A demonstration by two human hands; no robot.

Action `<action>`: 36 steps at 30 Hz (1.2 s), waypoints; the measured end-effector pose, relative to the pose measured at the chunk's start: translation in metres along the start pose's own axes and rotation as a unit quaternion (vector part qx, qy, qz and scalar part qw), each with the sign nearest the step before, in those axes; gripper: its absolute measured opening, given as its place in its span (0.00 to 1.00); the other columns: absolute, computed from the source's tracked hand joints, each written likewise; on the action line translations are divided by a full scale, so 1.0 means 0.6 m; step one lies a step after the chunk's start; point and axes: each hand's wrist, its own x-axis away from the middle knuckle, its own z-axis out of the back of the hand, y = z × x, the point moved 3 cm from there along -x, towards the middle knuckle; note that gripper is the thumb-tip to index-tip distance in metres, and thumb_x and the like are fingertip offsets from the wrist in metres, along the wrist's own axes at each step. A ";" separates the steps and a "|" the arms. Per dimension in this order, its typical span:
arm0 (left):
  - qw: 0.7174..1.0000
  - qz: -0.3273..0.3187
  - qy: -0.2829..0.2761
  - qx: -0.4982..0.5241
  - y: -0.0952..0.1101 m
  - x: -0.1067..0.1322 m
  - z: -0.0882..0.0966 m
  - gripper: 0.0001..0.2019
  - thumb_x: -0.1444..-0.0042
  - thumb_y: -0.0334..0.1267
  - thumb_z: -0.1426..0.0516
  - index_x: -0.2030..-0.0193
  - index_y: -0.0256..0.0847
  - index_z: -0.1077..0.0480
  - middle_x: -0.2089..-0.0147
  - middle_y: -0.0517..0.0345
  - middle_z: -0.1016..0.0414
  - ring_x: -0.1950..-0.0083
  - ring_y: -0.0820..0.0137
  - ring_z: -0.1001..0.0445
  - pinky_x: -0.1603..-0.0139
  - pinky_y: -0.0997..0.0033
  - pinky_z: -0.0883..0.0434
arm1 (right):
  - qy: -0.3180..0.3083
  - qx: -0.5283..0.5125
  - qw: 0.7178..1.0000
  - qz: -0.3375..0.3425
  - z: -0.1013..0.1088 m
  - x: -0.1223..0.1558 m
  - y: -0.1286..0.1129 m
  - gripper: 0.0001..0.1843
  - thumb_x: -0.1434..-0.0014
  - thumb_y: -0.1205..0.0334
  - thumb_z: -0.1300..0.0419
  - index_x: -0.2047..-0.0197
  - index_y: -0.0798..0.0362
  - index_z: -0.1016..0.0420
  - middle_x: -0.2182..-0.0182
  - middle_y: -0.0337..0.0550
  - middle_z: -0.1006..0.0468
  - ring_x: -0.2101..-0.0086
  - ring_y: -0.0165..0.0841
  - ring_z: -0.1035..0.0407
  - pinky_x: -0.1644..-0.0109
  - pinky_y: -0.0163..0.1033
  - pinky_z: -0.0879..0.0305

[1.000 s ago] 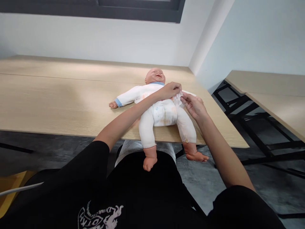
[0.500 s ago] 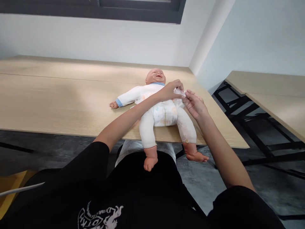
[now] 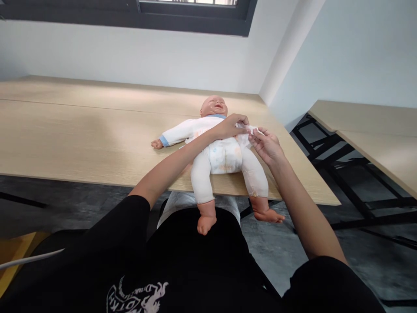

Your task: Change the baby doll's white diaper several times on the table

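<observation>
A baby doll (image 3: 213, 104) lies on its back on the wooden table (image 3: 81, 130), its legs hanging over the near edge. It wears a white top with blue cuffs and a white nappy (image 3: 224, 158). My left hand (image 3: 233, 125) reaches across the doll's belly and pinches the nappy's side flap at the doll's right-hand hip. My right hand (image 3: 267, 145) is beside it, fingertips closed on the same flap's white tab (image 3: 252, 129).
A second wooden table (image 3: 374, 126) stands at the right, with black metal frames (image 3: 342, 174) on the grey floor between. The wall and a dark window frame (image 3: 163, 17) are behind the table. A yellow object (image 3: 13, 252) shows at lower left.
Both hands stay at the nappy's side; the right hand's fingers have shifted slightly up along the tab. The view has tilted a little.
</observation>
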 end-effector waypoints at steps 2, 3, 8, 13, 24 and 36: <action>1.000 0.002 0.005 0.003 0.000 0.000 0.000 0.07 0.45 0.35 0.39 0.67 0.38 0.33 0.66 0.58 0.31 0.63 0.72 0.35 0.59 0.72 0.37 | 0.002 0.008 1.000 0.004 0.002 -0.002 0.001 0.21 0.54 0.65 0.22 0.67 0.49 0.32 0.70 0.34 0.22 0.68 0.25 0.25 0.60 0.25 0.21; 1.000 0.003 0.009 0.001 0.000 0.000 -0.001 0.06 0.45 0.35 0.39 0.67 0.38 0.33 0.66 0.59 0.31 0.64 0.72 0.36 0.59 0.72 0.37 | 0.003 0.010 1.000 0.006 0.002 -0.003 0.002 0.21 0.54 0.65 0.22 0.67 0.49 0.32 0.70 0.34 0.22 0.68 0.25 0.25 0.59 0.25 0.21; 0.997 0.019 0.039 -0.064 -0.004 0.000 -0.003 0.07 0.46 0.31 0.42 0.69 0.40 0.39 0.69 0.61 0.36 0.65 0.71 0.38 0.62 0.71 0.40 | 0.022 0.004 1.000 0.003 -0.003 0.000 -0.002 0.21 0.52 0.68 0.23 0.69 0.50 0.34 0.71 0.33 0.23 0.71 0.25 0.25 0.62 0.26 0.19; 0.978 0.046 0.107 -0.171 -0.010 0.003 0.007 0.13 0.52 0.27 0.45 0.73 0.44 0.48 0.72 0.63 0.42 0.68 0.70 0.41 0.66 0.68 0.45 | 0.064 -0.026 0.998 -0.012 -0.004 0.008 -0.022 0.17 0.45 0.77 0.31 0.72 0.53 0.36 0.74 0.35 0.25 0.73 0.24 0.25 0.65 0.24 0.22; 0.953 -0.083 0.026 -0.292 0.011 0.014 0.038 0.08 0.48 0.29 0.42 0.64 0.41 0.38 0.57 0.50 0.28 0.56 0.62 0.31 0.57 0.65 0.38 | 0.083 -0.092 0.992 0.003 0.003 0.008 -0.042 0.10 0.50 0.72 0.33 0.72 0.53 0.31 0.76 0.33 0.26 0.76 0.23 0.29 0.68 0.25 0.24; 0.939 0.230 -0.048 -0.249 0.043 0.169 0.143 0.28 0.52 0.64 0.37 0.59 0.40 0.31 0.58 0.51 0.26 0.58 0.60 0.27 0.61 0.66 0.35 | 0.060 -0.066 0.996 0.006 0.002 0.011 -0.041 0.12 0.56 0.69 0.30 0.72 0.54 0.31 0.75 0.34 0.25 0.76 0.23 0.29 0.69 0.27 0.24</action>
